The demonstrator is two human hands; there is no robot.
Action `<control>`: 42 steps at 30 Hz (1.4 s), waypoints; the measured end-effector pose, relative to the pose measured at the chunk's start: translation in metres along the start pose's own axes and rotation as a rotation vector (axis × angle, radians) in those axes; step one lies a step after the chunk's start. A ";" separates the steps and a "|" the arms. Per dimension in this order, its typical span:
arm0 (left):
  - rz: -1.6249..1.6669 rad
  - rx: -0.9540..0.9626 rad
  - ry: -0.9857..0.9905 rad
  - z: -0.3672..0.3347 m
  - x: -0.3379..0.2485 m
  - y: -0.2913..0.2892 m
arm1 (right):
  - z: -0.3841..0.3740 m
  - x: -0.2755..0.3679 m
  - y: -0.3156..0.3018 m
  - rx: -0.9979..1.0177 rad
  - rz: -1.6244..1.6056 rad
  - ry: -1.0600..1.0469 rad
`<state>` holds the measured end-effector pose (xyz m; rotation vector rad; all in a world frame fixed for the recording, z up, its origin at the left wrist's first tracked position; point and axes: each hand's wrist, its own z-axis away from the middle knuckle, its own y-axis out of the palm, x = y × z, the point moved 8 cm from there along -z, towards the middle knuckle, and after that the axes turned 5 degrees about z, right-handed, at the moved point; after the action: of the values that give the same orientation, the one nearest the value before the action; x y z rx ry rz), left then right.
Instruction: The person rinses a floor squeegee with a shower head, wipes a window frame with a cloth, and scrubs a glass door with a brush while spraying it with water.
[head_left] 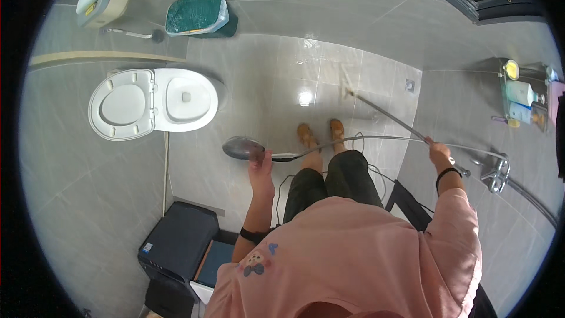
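The left hand (261, 168) is closed around the handle of a chrome shower head (243, 148), whose round face sticks out just to the left of the fingers. A metal hose (359, 138) runs from that handle rightward, past the person's two feet, toward the wall tap (497, 175) beyond the right hand. The right hand (439, 152) grips the thin handle of a long brush (348, 86); its pale head rests on the wet tiled floor (265, 82) well ahead of both hands, up and to the left of the right hand. A black band sits on each wrist.

Far to the left of the left hand stands a white toilet (153, 102) with its lid raised. Beyond it sits a bin lined with a green bag (197, 15). Below the left hand, near the forearm, is a dark box-shaped unit (176, 241). To the right of the right hand, a glass shelf (524, 97) carries bottles and tubes.
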<state>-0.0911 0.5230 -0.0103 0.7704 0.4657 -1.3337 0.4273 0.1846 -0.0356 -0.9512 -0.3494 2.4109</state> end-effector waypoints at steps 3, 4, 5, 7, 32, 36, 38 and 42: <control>-0.084 0.070 -0.043 -0.003 -0.006 0.018 | -0.011 -0.034 0.009 -0.088 0.132 -0.063; -0.097 0.090 -0.042 -0.005 -0.008 0.025 | -0.001 -0.026 -0.010 -0.121 0.157 -0.125; -0.101 0.045 -0.042 -0.006 -0.011 0.026 | 0.010 -0.017 -0.026 -0.151 0.176 -0.177; -0.125 0.044 -0.050 -0.008 -0.013 0.032 | 0.029 0.008 -0.055 -0.208 0.104 -0.272; -0.359 0.230 0.017 -0.030 0.008 0.220 | -0.160 -0.065 0.044 -0.061 -0.198 -0.163; -0.477 0.339 0.060 -0.031 0.005 0.255 | -0.115 -0.141 -0.005 -0.080 -0.062 -0.067; -0.529 0.396 0.080 -0.033 0.004 0.274 | -0.105 -0.174 -0.015 -0.084 -0.053 0.020; -0.805 0.546 0.156 -0.034 0.001 0.317 | -0.088 -0.187 -0.016 -0.173 -0.104 0.073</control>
<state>0.2219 0.5620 0.0390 1.2095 0.5718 -2.2132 0.6095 0.0986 0.0124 -1.0659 -0.5730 2.2728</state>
